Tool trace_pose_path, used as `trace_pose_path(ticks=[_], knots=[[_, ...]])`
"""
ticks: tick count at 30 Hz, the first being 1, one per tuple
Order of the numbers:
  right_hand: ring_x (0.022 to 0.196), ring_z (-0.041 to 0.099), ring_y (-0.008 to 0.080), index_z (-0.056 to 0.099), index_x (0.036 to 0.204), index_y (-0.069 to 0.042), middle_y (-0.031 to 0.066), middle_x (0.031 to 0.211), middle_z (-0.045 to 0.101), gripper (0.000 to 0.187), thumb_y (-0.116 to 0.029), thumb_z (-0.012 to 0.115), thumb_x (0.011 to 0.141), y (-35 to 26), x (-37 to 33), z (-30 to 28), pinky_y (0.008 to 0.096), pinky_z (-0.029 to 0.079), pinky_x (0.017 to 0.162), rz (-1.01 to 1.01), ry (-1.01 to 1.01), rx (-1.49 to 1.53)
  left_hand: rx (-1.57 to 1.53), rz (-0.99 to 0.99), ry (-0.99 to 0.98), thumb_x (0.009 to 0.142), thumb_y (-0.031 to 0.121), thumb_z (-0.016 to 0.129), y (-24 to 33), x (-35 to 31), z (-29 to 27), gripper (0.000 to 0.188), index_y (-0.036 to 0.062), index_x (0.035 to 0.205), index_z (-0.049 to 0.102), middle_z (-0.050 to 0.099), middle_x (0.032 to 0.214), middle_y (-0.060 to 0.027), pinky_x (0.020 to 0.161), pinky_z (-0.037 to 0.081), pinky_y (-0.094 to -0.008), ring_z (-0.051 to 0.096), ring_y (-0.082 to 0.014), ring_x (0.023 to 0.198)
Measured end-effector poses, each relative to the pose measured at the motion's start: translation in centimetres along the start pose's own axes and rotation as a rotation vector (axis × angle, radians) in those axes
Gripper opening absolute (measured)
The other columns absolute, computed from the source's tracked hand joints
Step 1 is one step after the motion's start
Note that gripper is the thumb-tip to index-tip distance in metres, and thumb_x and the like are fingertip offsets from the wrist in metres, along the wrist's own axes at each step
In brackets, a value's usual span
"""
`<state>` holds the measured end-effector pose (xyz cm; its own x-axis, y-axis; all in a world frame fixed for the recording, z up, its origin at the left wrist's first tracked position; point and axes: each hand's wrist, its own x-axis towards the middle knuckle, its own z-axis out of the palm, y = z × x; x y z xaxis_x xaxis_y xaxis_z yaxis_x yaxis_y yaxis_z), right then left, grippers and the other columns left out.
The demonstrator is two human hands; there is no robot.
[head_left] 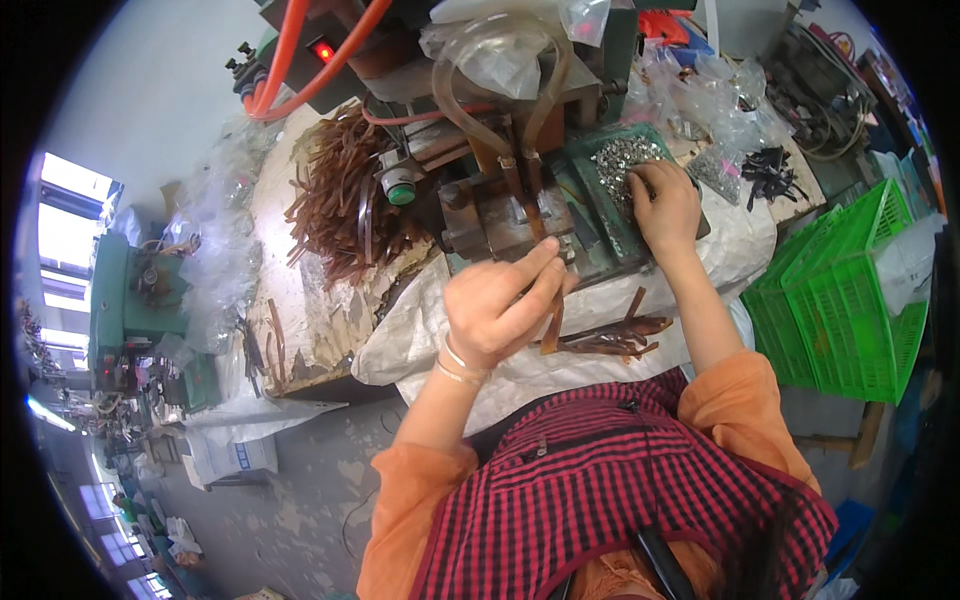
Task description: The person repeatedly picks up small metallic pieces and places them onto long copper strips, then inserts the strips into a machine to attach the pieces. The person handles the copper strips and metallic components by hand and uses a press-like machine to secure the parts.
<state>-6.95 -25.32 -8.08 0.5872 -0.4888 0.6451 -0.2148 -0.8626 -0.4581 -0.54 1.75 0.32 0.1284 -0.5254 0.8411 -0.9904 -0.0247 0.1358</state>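
My left hand point(500, 305) is closed in a pinch on a flat brown strip point(553, 328), just in front of the metal block point(480, 220) of a bench machine. The strip's lower end hangs below my fingers, and its upper part is hidden by them. My right hand point(667, 208) reaches over a green tray point(598, 232), its fingertips curled down at a heap of small shiny metal pieces point(618, 162). What lies between those fingertips is too small to make out. Several more brown strips point(615, 340) lie on white sheeting point(470, 345) close to my body.
A large pile of brown strips point(340, 200) covers the bench left of the machine, beside a green push button point(401, 194). Clear plastic bags point(700, 95) and black pieces point(772, 178) sit at the right. Green crates point(840, 290) stand right of the bench. Orange hoses point(290, 60) hang above.
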Motion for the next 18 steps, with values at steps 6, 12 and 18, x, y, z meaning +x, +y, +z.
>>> trace_pose_path(ticks=[6, 12, 18], knots=[[0.084, 0.07, 0.0256, 0.072, 0.1, -0.006, 0.0109, 0.093, 0.073, 0.013, -0.014, 0.073, 0.089, 0.1, -1.3, -1.3, 0.0379, 0.054, 0.078, 0.213, 0.016, 0.121, 0.314, -0.221, 0.077, 0.077, 0.003, 0.084, 2.7, -4.8, -6.1, 0.031, 0.0061, 0.107, 0.076, 0.076, 0.114, -0.0145, 0.064, 0.052, -0.0296, 0.068, -0.0198, 0.071], [0.086, 0.07, 0.0158, 0.071, 0.114, -0.005, 0.0084, 0.097, 0.075, 0.022, -0.006, 0.072, 0.092, -0.6, -0.2, -0.5, 0.0288, 0.053, 0.081, 0.315, -0.004, 0.51, 0.508, -0.655, 0.275, 0.088, -0.005, 0.072, -5.3, -2.2, -11.7, 0.017, 0.0023, 0.103, 0.074, 0.074, 0.102, -0.0109, 0.079, 0.053, -0.0334, 0.069, -0.0254, 0.091], [0.092, 0.072, 0.0271, 0.076, 0.108, -0.005, 0.0133, 0.101, 0.075, 0.016, -0.011, 0.068, 0.095, -1.7, 0.0, -0.8, 0.0345, 0.054, 0.085, 0.216, 0.038, 0.357, 0.951, -0.725, -0.289, 0.08, 0.021, 0.081, -14.5, -6.1, -6.5, 0.018, 0.0072, 0.088, 0.072, 0.065, 0.095, -0.0109, 0.082, 0.053, -0.0447, 0.065, -0.0338, 0.094]])
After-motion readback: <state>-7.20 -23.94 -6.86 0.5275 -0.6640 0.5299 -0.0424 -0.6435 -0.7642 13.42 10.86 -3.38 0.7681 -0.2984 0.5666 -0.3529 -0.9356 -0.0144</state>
